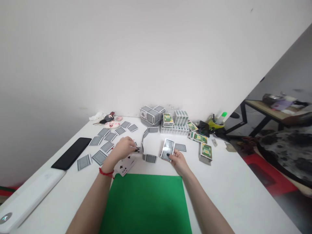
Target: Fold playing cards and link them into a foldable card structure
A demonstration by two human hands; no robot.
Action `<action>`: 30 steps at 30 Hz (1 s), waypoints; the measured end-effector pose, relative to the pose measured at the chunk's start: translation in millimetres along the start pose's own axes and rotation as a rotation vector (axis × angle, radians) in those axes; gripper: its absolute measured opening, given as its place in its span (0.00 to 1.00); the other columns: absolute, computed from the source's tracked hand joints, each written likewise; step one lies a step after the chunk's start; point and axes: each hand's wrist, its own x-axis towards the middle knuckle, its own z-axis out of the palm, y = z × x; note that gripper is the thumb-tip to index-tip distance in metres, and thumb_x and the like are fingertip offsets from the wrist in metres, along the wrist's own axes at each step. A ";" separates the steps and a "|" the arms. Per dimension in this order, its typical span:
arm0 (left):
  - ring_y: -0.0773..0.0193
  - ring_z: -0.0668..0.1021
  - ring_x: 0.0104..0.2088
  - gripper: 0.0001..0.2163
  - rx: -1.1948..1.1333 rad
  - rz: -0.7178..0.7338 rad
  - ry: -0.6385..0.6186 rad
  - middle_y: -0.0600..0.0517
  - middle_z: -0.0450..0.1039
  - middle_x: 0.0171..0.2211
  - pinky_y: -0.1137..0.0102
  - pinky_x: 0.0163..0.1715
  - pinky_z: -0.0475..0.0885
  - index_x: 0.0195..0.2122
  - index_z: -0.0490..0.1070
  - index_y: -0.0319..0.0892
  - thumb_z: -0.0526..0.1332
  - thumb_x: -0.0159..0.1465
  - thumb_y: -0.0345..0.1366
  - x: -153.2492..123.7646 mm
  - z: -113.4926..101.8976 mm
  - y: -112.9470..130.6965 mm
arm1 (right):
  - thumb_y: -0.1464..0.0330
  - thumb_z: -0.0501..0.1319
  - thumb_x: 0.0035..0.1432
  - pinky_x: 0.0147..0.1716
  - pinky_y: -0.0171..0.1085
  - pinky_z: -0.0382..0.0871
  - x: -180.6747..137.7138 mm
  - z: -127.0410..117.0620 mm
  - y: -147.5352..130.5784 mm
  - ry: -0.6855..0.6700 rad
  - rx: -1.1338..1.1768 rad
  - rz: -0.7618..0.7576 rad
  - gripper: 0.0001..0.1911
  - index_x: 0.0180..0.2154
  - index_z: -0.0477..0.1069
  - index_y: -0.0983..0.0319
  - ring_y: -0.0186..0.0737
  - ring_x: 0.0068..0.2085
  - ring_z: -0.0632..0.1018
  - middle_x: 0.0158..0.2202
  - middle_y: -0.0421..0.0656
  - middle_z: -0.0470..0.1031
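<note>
My left hand (123, 149) is closed in a pinch on a playing card (137, 149) beside a small standing structure of cards (145, 144) on the white table (234, 191). Face-up cards (125, 165), one a two of clubs, lie under my left wrist, which wears a red string. My right hand (177, 160) grips a small stack of grey-backed cards (167, 149) just right of the structure. A green sheet (146, 204) lies in front of me between my forearms.
Several grey-backed cards (102, 143) are spread to the left, near a black phone (72, 152) and a white device (29, 198). Card boxes (152, 115) and green-faced decks (206, 151) stand at the back and right. Keys and trinkets (108, 120) lie by the wall.
</note>
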 end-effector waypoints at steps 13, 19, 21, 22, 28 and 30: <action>0.58 0.70 0.48 0.15 -0.631 0.260 0.265 0.49 0.70 0.48 0.65 0.48 0.67 0.43 0.73 0.43 0.54 0.61 0.44 -15.3 -23.0 31.2 | 0.66 0.67 0.42 0.33 0.44 0.75 -3.6 -3.3 -8.5 -0.026 0.092 0.062 0.17 0.38 0.70 0.61 0.43 0.34 0.78 0.37 0.44 0.77; 0.58 0.68 0.53 0.12 -0.942 0.363 0.061 0.49 0.69 0.51 0.63 0.51 0.66 0.42 0.74 0.42 0.56 0.60 0.36 -10.5 -5.1 52.8 | 0.69 0.68 0.40 0.36 0.42 0.74 -6.1 0.3 -20.5 -0.066 0.062 0.058 0.20 0.39 0.71 0.60 0.41 0.35 0.78 0.36 0.42 0.78; 0.59 0.68 0.53 0.13 -0.936 0.361 0.015 0.50 0.68 0.52 0.64 0.51 0.66 0.42 0.74 0.44 0.54 0.59 0.33 -9.5 -1.2 56.1 | 0.69 0.69 0.39 0.36 0.43 0.74 -6.8 1.4 -23.9 -0.074 0.055 0.067 0.21 0.39 0.71 0.60 0.42 0.35 0.78 0.36 0.42 0.78; 0.59 0.68 0.52 0.14 -0.918 0.343 -0.004 0.50 0.67 0.52 0.65 0.49 0.67 0.43 0.74 0.44 0.53 0.59 0.31 -9.1 0.5 57.1 | 0.69 0.69 0.39 0.36 0.43 0.74 -7.2 1.9 -25.3 -0.075 0.056 0.069 0.22 0.40 0.71 0.60 0.42 0.35 0.78 0.36 0.42 0.78; 0.59 0.72 0.48 0.17 -0.827 0.163 -0.045 0.50 0.70 0.49 0.67 0.45 0.69 0.41 0.75 0.44 0.54 0.54 0.27 -3.0 15.2 55.5 | 0.68 0.68 0.41 0.33 0.41 0.74 -9.0 5.2 -32.2 -0.113 0.039 0.068 0.20 0.40 0.71 0.60 0.41 0.34 0.78 0.37 0.43 0.77; 0.58 0.73 0.47 0.16 -0.898 0.042 -0.072 0.49 0.73 0.46 0.65 0.46 0.69 0.41 0.75 0.42 0.57 0.52 0.27 -0.3 20.6 52.5 | 0.67 0.68 0.41 0.33 0.41 0.74 -9.5 6.0 -34.2 -0.118 0.029 0.067 0.20 0.40 0.71 0.60 0.41 0.35 0.78 0.37 0.43 0.77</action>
